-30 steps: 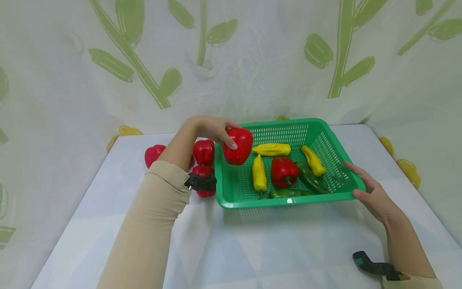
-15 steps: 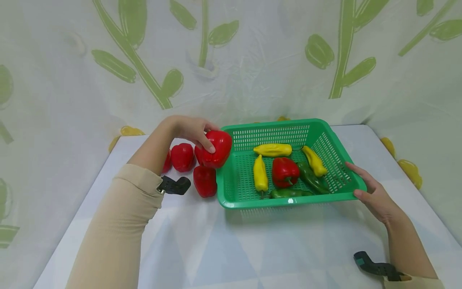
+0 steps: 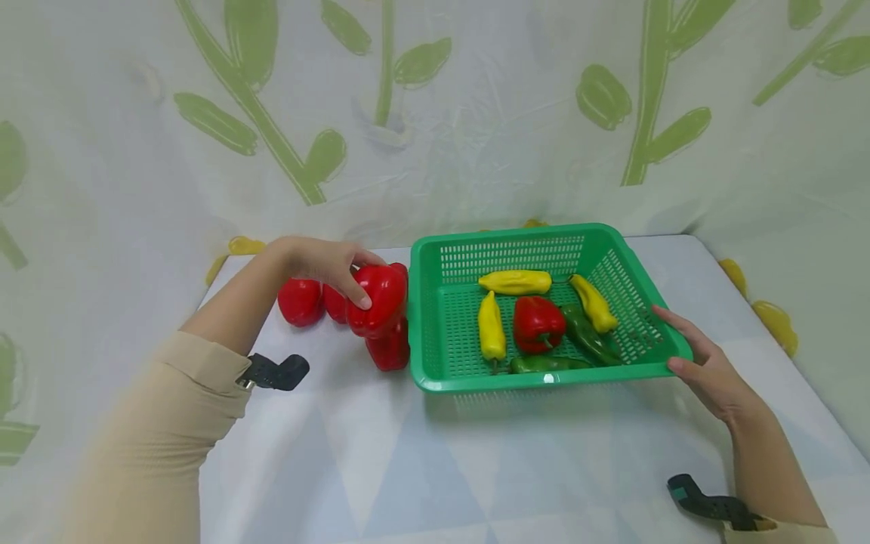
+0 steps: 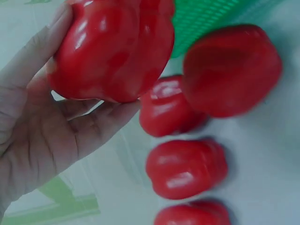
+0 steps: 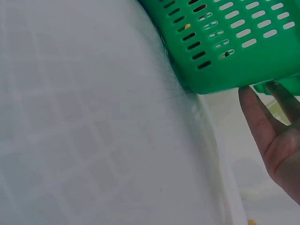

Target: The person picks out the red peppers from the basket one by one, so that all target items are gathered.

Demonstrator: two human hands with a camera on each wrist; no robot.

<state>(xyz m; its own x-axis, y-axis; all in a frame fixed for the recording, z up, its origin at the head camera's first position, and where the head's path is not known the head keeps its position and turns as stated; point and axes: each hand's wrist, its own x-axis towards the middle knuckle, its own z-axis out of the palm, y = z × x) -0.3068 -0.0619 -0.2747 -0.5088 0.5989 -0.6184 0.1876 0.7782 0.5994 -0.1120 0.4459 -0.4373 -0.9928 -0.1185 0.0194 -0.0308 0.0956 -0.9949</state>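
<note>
My left hand [image 3: 326, 263] grips a red bell pepper [image 3: 382, 302], holding it up just left of the green plastic basket [image 3: 489, 384]. In the left wrist view, thumb and fingers wrap the held pepper above several other red bell peppers on the table, such as the nearest one [image 4: 232, 70]. With thumb and fingers at its right rim, my right hand [image 3: 710, 374] holds the basket by its front right corner. Inside the basket lie one red bell pepper [image 3: 538, 325], three yellow peppers [image 3: 492, 331] and two long green peppers [image 3: 587, 336].
More red bell peppers [image 3: 300, 302] stand along the basket's left side, partly covered by the left hand and its pepper. A white and pale blue cloth [image 3: 428, 468] covers the table. A leaf-patterned curtain [image 3: 489, 136] hangs close behind it.
My left hand has carried the red bell pepper leftward and down, from over the basket's left end to above the peppers beside it. The right hand keeps its place at the rim.
</note>
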